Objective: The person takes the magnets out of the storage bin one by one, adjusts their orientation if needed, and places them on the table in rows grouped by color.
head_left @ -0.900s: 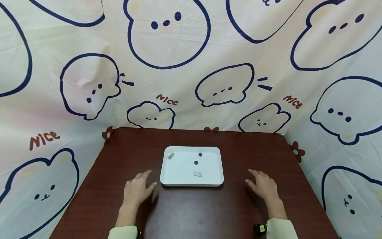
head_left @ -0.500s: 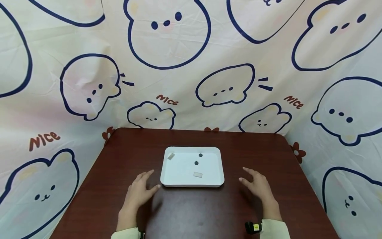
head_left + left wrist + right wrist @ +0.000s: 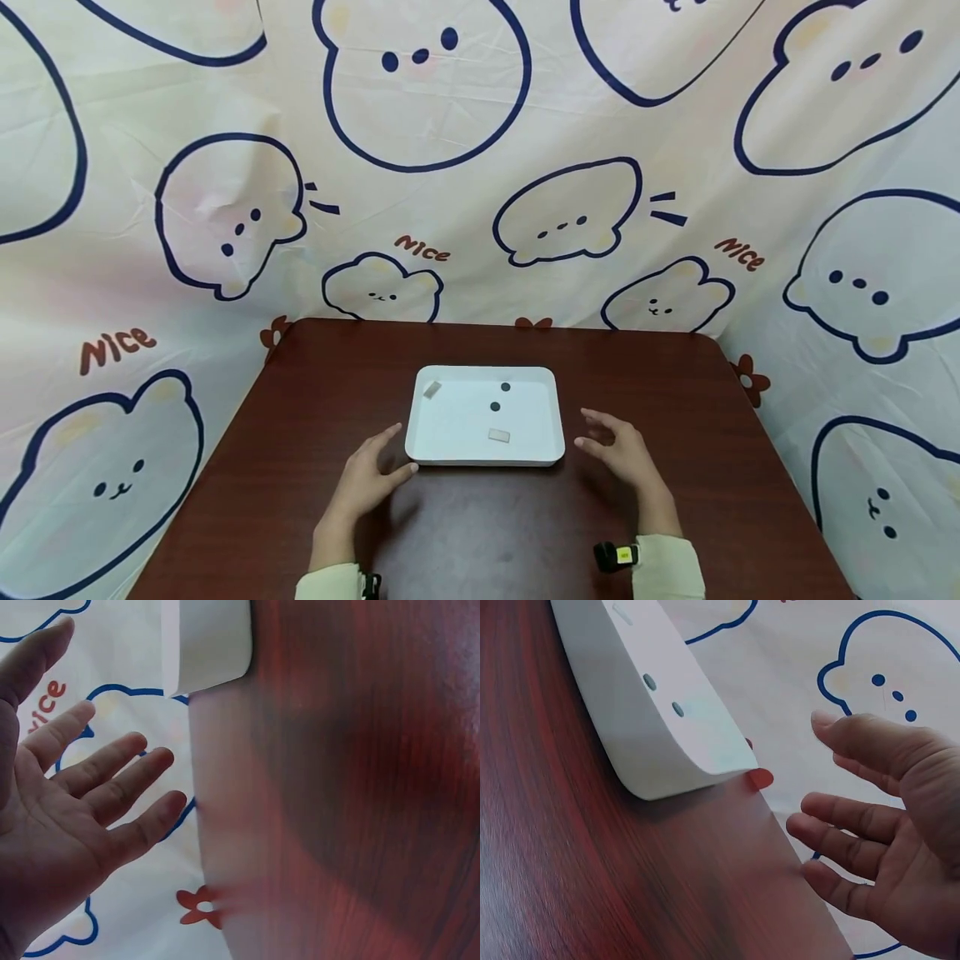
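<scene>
A shallow white tray (image 3: 457,442) lies on the dark reddish-brown table. Inside it are two small dark round discs (image 3: 495,407) and two small pale rectangular pieces (image 3: 498,436), one of them near the far left corner. My left hand (image 3: 365,477) is at the tray's left side, fingers spread, thumb tip close to the near left corner. On the other side my right hand (image 3: 621,450) hovers with its fingers loosely extended, a small gap from the right rim. Both palms face the tray and hold nothing. In the right wrist view the tray's side wall (image 3: 622,712) shows beyond the fingers.
The brown tabletop (image 3: 480,533) stretches around the tray to all sides. A pale cloth printed with blue cartoon outlines (image 3: 420,100) hangs behind and beside the table. Each wrist carries a small black device (image 3: 615,557) at the sleeve cuff.
Both hands have moved inward and slightly forward toward the tray, the left from the left and the right from the right. The tray and its pieces have stayed in place.
</scene>
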Motion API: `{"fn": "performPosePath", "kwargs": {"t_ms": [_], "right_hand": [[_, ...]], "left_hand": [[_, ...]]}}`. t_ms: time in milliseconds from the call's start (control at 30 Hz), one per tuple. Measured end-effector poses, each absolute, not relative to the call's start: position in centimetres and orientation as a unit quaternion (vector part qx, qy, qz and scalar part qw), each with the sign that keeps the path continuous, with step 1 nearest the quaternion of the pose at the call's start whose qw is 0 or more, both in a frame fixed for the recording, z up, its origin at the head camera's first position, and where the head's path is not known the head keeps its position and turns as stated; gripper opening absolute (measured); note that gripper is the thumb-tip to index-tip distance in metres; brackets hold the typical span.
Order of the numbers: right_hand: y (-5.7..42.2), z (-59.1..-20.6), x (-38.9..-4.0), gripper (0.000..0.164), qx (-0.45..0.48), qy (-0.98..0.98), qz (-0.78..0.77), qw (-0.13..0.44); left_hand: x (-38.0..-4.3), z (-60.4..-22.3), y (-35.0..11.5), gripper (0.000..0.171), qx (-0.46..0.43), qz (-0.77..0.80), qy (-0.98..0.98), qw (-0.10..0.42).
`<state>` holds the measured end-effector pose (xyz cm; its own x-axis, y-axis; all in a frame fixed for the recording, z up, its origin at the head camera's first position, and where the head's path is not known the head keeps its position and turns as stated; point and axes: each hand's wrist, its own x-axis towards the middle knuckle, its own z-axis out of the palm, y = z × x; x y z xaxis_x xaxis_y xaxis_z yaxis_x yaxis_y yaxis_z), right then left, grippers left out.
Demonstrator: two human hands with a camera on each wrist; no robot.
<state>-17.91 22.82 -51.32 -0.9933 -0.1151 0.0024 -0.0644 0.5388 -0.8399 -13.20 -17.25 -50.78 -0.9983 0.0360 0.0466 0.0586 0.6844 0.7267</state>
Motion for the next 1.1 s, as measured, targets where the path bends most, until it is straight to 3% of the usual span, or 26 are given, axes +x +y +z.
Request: {"fn": "performPosePath", "kwargs": {"t_ms": [433, 1100], "right_hand": [[20.6, -51.9, -20.1, 0.054, -0.073, 0.764, -0.638, 0.060], [16.3, -52.7, -22.4, 0.055, -0.060, 0.741, -0.656, 0.127]], "left_hand": [[-14.8, -52.6, -17.3, 0.069, 0.008, -0.482, -0.876, 0.020], [-15.2, -54.0, -16.4, 0.072, 0.046, -0.503, -0.863, 0.004]]}}
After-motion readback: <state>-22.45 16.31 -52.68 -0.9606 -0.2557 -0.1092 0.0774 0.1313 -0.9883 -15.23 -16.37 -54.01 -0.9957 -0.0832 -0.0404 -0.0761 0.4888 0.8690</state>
